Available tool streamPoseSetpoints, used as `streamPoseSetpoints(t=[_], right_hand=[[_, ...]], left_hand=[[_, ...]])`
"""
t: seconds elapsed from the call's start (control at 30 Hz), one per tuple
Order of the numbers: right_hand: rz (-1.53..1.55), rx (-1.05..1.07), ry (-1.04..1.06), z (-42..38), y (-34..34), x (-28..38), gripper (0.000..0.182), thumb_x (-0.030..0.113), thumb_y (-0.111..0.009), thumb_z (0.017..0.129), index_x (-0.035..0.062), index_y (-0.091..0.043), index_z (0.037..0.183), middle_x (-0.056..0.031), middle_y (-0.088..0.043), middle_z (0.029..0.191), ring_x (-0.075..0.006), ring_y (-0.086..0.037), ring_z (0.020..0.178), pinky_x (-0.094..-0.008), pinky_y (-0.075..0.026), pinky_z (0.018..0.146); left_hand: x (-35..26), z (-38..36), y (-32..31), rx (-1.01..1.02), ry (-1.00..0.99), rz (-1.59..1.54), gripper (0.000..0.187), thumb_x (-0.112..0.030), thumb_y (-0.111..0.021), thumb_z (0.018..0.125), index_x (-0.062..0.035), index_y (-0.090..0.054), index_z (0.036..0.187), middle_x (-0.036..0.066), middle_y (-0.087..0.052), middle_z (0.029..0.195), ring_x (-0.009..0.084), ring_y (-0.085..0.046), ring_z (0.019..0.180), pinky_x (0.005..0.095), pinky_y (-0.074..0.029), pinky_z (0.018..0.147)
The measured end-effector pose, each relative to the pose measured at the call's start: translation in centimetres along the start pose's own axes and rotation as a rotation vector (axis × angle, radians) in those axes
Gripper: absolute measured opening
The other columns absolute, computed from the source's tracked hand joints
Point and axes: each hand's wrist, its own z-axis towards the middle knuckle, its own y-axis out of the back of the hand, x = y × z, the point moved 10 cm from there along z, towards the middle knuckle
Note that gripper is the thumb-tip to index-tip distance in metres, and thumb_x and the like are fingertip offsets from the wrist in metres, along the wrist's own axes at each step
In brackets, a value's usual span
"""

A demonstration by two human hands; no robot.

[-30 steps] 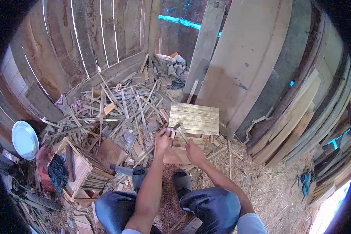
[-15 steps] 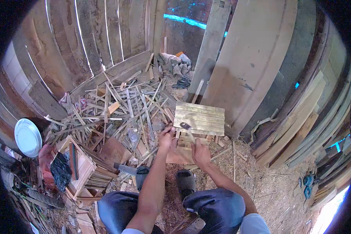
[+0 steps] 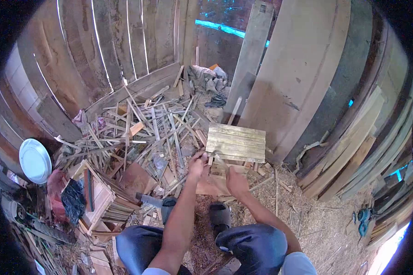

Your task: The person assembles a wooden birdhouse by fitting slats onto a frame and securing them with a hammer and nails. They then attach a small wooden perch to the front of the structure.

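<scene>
A small slatted wooden crate (image 3: 236,142) stands in front of me, its top of pale planks side by side. My right hand (image 3: 237,182) is closed round the handle of a hammer (image 3: 222,162). The hammer's head is blurred and lies low at the crate's near left corner, close to my left hand. My left hand (image 3: 198,164) is at that same corner, fingers pinched together; what they hold, if anything, is too small to make out. Below the top, lighter boards of the crate show between my hands.
A heap of thin wood offcuts (image 3: 142,123) lies left of the crate. Another wooden crate (image 3: 105,201) with a black plastic bag (image 3: 72,199) stands at the left, near a white round lid (image 3: 35,161). Long planks (image 3: 348,160) lean at the right. Sawdust (image 3: 303,215) covers the floor.
The hammer's head has come down from above the crate's top to its near left corner, by my left hand. My left hand stays at that corner.
</scene>
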Motion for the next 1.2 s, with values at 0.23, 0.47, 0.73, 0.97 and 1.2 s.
streamPoseSetpoints(t=[0.23, 0.47, 0.73, 0.97, 1.2], right_hand=[[0.268, -0.058, 0.042, 0.2, 5.6, 2.9, 0.029, 0.029, -0.051, 0.094, 0.0019, -0.050, 0.104, -0.0274, -0.062, 0.077, -0.0484, -0.061, 0.074, -0.0572, -0.046, 0.067], [0.317, 0.002, 0.188, 3.9, 16.9, 9.6, 0.032, 0.026, -0.055, 0.092, -0.0040, -0.055, 0.102, -0.0229, -0.063, 0.080, -0.0364, -0.063, 0.073, -0.0445, -0.049, 0.069], [1.201, 0.394, -0.037, -2.9, 12.8, 22.2, 0.030, 0.037, -0.049, 0.098, 0.0098, -0.048, 0.111, -0.0003, -0.044, 0.067, -0.0092, -0.041, 0.049, -0.0257, -0.036, 0.040], [0.542, 0.064, 0.394, -3.7, 7.3, 28.0, 0.026, 0.024, -0.064, 0.086, 0.0024, -0.062, 0.100, -0.0120, -0.064, 0.082, -0.0244, -0.061, 0.066, -0.0369, -0.047, 0.062], [0.569, 0.244, 0.459, -6.9, 4.0, 37.9, 0.034, 0.026, -0.067, 0.081, 0.0001, -0.064, 0.103, -0.0190, -0.067, 0.091, -0.0320, -0.064, 0.086, -0.0397, -0.048, 0.078]], left_hand=[[0.3, 2.1, 0.7, -0.026, -0.021, 0.034, 0.022, -0.016, -0.068, 0.087, -0.0070, -0.066, 0.107, 0.008, -0.068, 0.095, 0.0161, -0.066, 0.076, 0.0289, -0.055, 0.062], [-5.8, 2.4, 3.0, 0.007, -0.527, 1.188, 0.034, -0.033, -0.044, 0.090, -0.0131, -0.063, 0.111, 0.008, -0.068, 0.104, 0.0315, -0.065, 0.090, 0.0488, -0.052, 0.076], [-25.3, -18.3, 8.2, -0.139, -0.239, 0.438, 0.022, -0.020, -0.060, 0.085, 0.0006, -0.069, 0.088, 0.006, -0.066, 0.073, 0.0136, -0.061, 0.069, 0.0303, -0.048, 0.061], [-30.2, -23.9, 18.1, -0.217, -0.458, 0.826, 0.023, -0.015, -0.059, 0.085, 0.0009, -0.067, 0.099, 0.007, -0.067, 0.088, 0.0149, -0.061, 0.073, 0.0316, -0.050, 0.066], [-27.7, -23.7, 34.5, -0.382, -0.257, 0.755, 0.027, -0.025, -0.062, 0.085, -0.0040, -0.069, 0.100, 0.012, -0.070, 0.089, 0.0270, -0.067, 0.078, 0.0399, -0.053, 0.069]])
